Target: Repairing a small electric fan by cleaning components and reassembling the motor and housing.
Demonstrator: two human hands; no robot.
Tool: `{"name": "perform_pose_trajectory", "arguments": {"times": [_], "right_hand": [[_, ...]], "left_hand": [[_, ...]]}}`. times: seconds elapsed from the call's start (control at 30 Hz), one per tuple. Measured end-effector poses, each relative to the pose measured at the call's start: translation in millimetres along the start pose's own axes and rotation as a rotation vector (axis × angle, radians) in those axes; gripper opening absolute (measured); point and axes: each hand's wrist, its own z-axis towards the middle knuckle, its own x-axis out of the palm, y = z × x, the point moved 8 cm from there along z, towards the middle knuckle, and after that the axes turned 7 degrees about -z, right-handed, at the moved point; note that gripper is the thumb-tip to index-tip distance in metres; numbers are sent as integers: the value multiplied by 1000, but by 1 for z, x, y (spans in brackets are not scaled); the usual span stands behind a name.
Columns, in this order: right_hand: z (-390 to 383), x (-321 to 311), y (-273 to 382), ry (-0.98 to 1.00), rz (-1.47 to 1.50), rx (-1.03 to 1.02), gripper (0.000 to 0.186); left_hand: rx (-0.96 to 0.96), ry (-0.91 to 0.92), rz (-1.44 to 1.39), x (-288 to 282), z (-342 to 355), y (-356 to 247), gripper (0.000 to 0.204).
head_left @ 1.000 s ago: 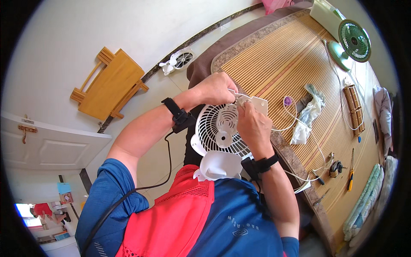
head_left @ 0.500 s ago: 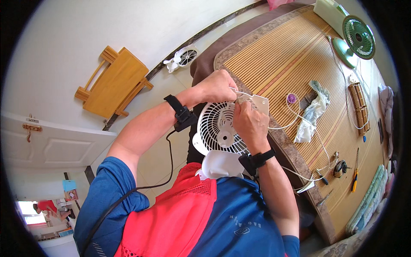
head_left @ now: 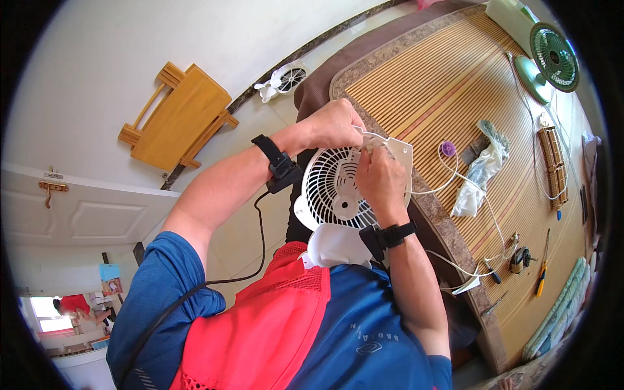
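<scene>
A white fan housing [head_left: 322, 188] with a round slotted grille lies in front of my body, a pale plate [head_left: 403, 155] at its far right end and a smooth white shell [head_left: 335, 247] near my shirt. My left hand [head_left: 335, 123] is closed in a fist at the housing's far edge, gripping a thin white cord [head_left: 361, 131]. Beside it, my right hand [head_left: 380, 182] rests over the housing with its thumb and fingers pinched together. What those fingertips hold is hidden. More white cord [head_left: 429, 192] runs out from under the right hand onto the mat.
On the bamboo mat [head_left: 403, 97] at right lie a plastic bag [head_left: 478, 175], a purple roll [head_left: 448, 149], a small motor [head_left: 519, 260], a screwdriver [head_left: 541, 279] and a green fan [head_left: 552, 58]. A wooden stool [head_left: 179, 120] and loose fan parts [head_left: 283, 79] are on the left floor.
The view has shifted slightly. Both hands stay close together at the housing's far end, the left still closed on the cord, with only small finger movement.
</scene>
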Motion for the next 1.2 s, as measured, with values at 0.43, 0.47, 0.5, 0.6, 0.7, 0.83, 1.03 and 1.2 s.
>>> {"name": "perform_pose_trajectory", "arguments": {"times": [0.43,0.47,0.5,0.6,0.7,0.83,1.03,1.2], "right_hand": [[5,13,5,141,97,116,27],[5,14,5,135,105,127,27],[4,14,6,129,113,138,27],[3,13,5,125,124,133,27],[1,13,5,139,97,117,27],[-2,13,1,150,62,-14,24],[-6,12,-5,180,129,-52,20],[-7,6,-14,177,115,14,20]], "left_hand": [[26,-74,35,2,-2,-4,21],[25,-74,36,2,-2,-3,21],[6,-71,30,2,-2,-2,21],[-23,-60,15,3,-4,-1,22],[-29,-59,1,3,-5,-1,24],[-2,-75,43,1,-7,-7,24],[-25,-59,38,-1,-8,-1,30],[-32,-29,42,-1,-9,-3,33]]}}
